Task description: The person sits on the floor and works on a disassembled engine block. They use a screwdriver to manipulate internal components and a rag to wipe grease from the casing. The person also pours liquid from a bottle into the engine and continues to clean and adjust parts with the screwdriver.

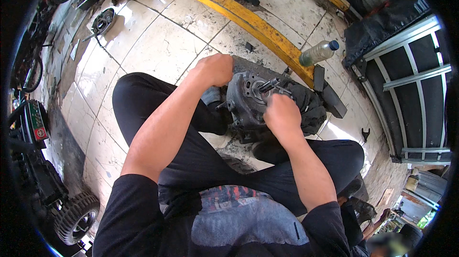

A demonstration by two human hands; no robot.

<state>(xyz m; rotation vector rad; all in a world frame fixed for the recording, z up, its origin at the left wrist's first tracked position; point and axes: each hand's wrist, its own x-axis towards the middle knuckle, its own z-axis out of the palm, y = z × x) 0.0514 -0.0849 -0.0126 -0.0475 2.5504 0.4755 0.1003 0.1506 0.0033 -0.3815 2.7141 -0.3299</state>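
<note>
engine: on floor, between the knees
bottle: behind engine, on beam
tyre: far left

There is a single view, from a camera worn on the person's head. It looks steeply down over the chest and crossed legs onto the tiled floor. It sits close: the forearms rise from the lower edge, and the hands meet on the engine block just above the middle of the frame. The wide fisheye lens bends the yellow beam and the floor joints toward the dark round rim.
</note>
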